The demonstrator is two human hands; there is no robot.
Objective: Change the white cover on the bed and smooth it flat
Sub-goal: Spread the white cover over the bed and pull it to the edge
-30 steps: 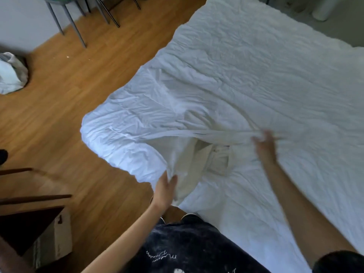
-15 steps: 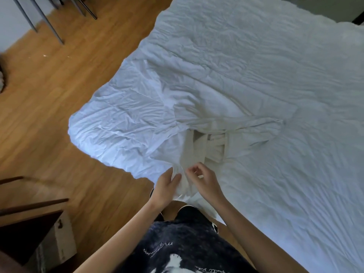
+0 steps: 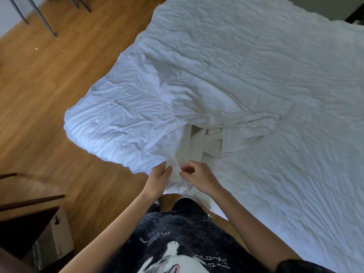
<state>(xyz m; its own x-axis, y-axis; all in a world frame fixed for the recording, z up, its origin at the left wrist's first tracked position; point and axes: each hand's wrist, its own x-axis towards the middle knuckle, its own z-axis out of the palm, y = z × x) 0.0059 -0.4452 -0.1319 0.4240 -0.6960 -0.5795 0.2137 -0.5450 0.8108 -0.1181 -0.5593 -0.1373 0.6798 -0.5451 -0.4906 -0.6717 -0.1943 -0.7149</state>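
A wrinkled white cover [image 3: 226,75] lies spread over the bed, its near-left corner hanging out over the wooden floor. Near the bed's front edge the cover's opening [image 3: 199,142] gapes and shows cream fabric inside, with a folded flap running off to the right. My left hand [image 3: 159,177] grips the cover's edge at the left side of the opening. My right hand [image 3: 197,176] pinches the bunched white fabric right beside it, fingers curled. Both hands are almost touching.
Wooden floor [image 3: 49,91] lies to the left of the bed. A dark wooden piece of furniture and a cardboard box [image 3: 53,239] stand at the lower left. Metal chair legs [image 3: 41,16] rise at the top left.
My right hand came back from the flap at the right to the near edge beside my left hand and took hold of the fabric. The flap it let go lies flat.
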